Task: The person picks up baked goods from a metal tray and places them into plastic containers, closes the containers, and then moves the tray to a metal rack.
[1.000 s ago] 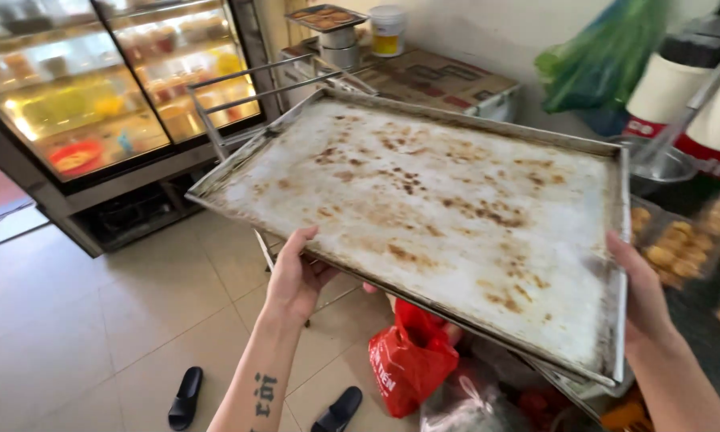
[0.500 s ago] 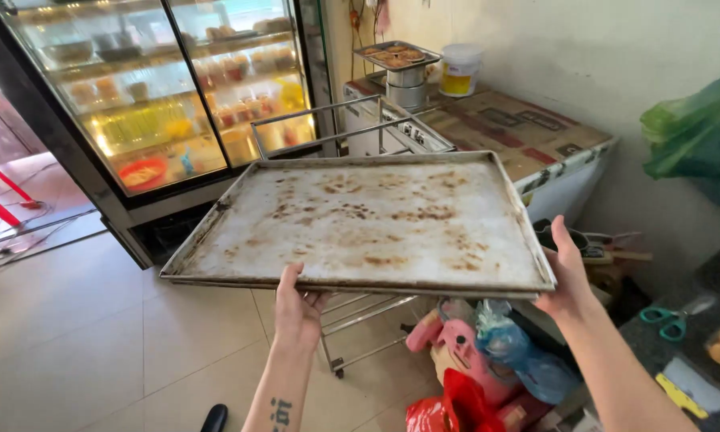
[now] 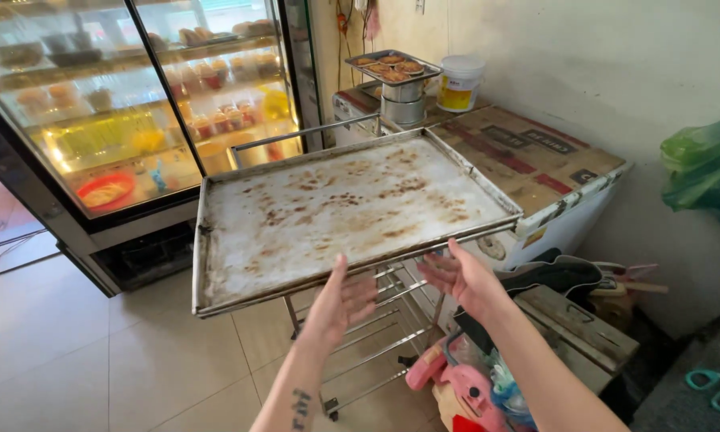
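Note:
A large, stained metal baking tray [image 3: 336,208] lies flat on top of a wire metal rack [image 3: 376,320]. My left hand [image 3: 340,300] is just below the tray's front edge, palm up and fingers apart, holding nothing. My right hand [image 3: 460,276] is also empty and spread, below the front right corner. Both hands are close to the tray's rim; I cannot tell whether the fingertips touch it.
A glass-fronted display fridge [image 3: 136,120] stands at the left. Behind the rack, a chest freezer [image 3: 536,160] carries a small tray of pastries [image 3: 392,66] on a metal pot and a white bucket [image 3: 460,80]. A green bag [image 3: 708,168] and a pink toy [image 3: 464,392] are at the right.
The tray has been carried left from the work area and now rests on the rack. Both hands have let go of its edge and opened.

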